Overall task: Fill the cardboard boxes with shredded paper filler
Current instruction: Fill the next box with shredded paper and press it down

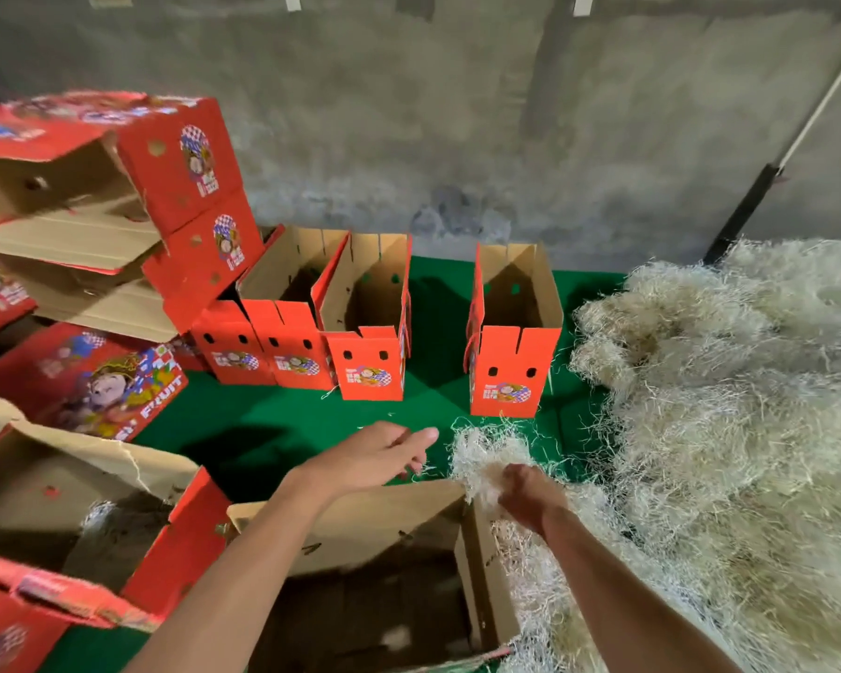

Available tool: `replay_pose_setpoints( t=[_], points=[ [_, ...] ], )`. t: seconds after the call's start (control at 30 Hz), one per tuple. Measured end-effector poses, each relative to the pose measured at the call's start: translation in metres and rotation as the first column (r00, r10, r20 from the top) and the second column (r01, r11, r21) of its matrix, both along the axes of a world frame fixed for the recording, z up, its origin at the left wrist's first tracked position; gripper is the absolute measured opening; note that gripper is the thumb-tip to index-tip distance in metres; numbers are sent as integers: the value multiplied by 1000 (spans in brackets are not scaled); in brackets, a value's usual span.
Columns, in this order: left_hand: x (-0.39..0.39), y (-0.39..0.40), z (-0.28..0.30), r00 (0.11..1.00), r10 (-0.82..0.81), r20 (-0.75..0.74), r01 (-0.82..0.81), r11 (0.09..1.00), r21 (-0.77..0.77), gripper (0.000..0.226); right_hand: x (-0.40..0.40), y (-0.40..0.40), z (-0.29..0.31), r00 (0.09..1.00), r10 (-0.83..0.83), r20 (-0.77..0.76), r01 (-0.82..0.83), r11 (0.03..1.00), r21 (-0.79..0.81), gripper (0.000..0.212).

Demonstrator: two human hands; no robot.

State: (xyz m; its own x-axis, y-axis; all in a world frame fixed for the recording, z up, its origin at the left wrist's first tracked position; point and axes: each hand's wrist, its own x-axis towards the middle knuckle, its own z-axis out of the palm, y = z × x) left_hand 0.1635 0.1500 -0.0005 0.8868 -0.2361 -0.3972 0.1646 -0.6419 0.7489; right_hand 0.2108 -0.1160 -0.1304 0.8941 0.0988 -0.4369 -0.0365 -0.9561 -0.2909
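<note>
My right hand (523,493) fingers clamped on filler clump (486,454), above box (360,541) rim at 1 o'clock. Left hand (384,454) fingers apart, loose, holding nothing. Filler pile (729,405) at 3 o'clock. Step: loading near box. Next: I judged, swing clump over opening, release.

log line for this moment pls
right hand grips shredded paper clump | left hand open, held out | over near open box | box looks unfilled

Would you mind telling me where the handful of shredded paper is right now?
In the head view, the handful of shredded paper sits in the right hand, above the nearest open box's far right corner, beside the big pile.
</note>
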Motion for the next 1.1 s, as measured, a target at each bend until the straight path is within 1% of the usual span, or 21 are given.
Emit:
replay_pose_setpoints(
  t=[0.07,0.13,0.2,0.27,0.37,0.47,0.5,0.53,0.57,0.6,0.63,0.67,0.7,0.77,0.87,0.9,0.93,0.97,1.0,1.03,1.1],
  points=[
    [2,10,6,999,24,39,-23,1000,-7,58,11,13,31,997,-45,58,45,999,5,23],
    [4,18,9,992,81,99,-80,997,-9,48,20,26,69,979,-6,205,10,1000,-19,29],
    [6,23,13,974,172,150,-171,985,-16,44,26,38,110,939,26,344,-48,997,56,35],
    [9,23,21,945,296,137,-278,951,-134,49,36,47,148,905,11,426,-72,989,128,39],
    [16,22,36,872,486,-54,-467,795,-386,73,45,60,195,868,-52,493,-105,953,285,51],
    [20,21,46,817,533,-218,-552,615,-563,97,47,73,218,835,-156,528,-152,856,494,55],
    [23,21,49,815,508,-278,-559,565,-607,97,47,78,222,832,-190,521,-170,807,566,47],
    [26,22,52,820,458,-343,-559,516,-649,90,45,81,226,838,-210,504,-201,740,642,31],
    [30,22,53,823,389,-414,-561,448,-696,85,42,84,229,850,-225,477,-224,665,712,17],
    [33,21,54,825,293,-484,-564,355,-746,86,41,89,231,866,-226,446,-234,606,760,11],
    [34,19,56,822,202,-532,-569,267,-778,91,39,94,233,887,-213,410,-228,570,790,13],
    [35,16,59,819,166,-549,-573,219,-789,94,36,99,232,903,-200,380,-215,556,803,21],
    [35,12,62,821,175,-544,-571,211,-793,92,35,103,231,911,-184,368,-216,547,809,25],
    [42,6,64,827,227,-515,-560,237,-794,80,31,108,225,924,-166,344,-218,510,832,27],
    [58,1,63,797,325,-509,-596,286,-750,59,27,105,217,943,-208,259,-164,389,907,38],
    [61,3,63,794,335,-507,-597,275,-753,53,25,102,216,943,-247,221,-121,363,924,42],
    [64,5,64,785,343,-516,-602,229,-765,49,23,99,214,942,-292,162,-52,351,935,50],
    [64,7,66,774,361,-521,-608,192,-770,45,22,95,211,941,-323,99,21,347,937,62],
    [68,8,67,769,382,-512,-608,191,-771,43,22,91,207,937,-346,47,82,349,934,77],
    [69,9,68,775,413,-479,-601,244,-761,47,25,88,200,938,-347,12,120,356,927,84],
    [72,4,65,761,533,-370,-624,444,-643,76,26,87,189,948,-315,-49,155,319,935,86]
  ],
)
